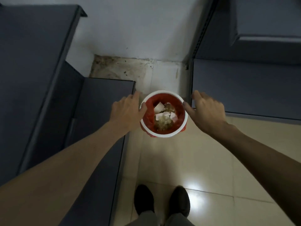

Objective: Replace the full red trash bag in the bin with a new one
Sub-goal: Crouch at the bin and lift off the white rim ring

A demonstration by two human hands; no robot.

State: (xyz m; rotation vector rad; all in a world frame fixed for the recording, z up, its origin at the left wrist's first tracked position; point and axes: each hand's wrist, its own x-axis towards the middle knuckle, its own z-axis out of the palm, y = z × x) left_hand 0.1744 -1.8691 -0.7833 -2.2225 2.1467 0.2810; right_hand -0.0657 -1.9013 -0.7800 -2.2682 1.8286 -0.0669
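Shoes (162, 201) below; hands (127, 110) flank red-bagged bin (162, 135), seemingly ungripped; no legible writing.

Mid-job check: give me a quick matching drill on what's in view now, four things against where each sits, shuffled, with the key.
Things:
1. left hand
2. right hand
3. red trash bag
4. shoes

Places:
A. lining the white bin, with paper and scraps in it
B. at the bottom of the view, on the glossy tiled floor
C. open, by the bin's rim on the side of the long dark bench
D. open, by the bin's rim on the opposite side

Pairs: 1-C, 2-D, 3-A, 4-B
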